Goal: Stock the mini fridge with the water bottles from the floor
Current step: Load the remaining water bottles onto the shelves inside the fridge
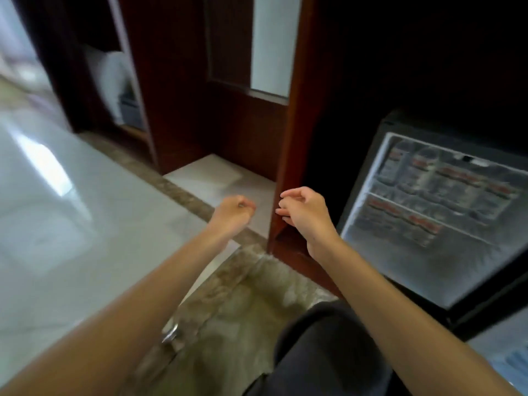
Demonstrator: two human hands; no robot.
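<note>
Left hand (234, 214) is curled in a fist, nothing held; right hand (304, 212) is held loose, empty. Water bottles (437, 190) are seen stacked in mini fridge (414, 270), right of right hand; none made out on floor (71, 210). Judged heavy-ish, slick, squashy: best gripped mid-body.

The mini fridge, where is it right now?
The mini fridge sits low on the right of the head view, inside the dark cabinet, just right of the red-brown wooden post and the right hand.
</note>
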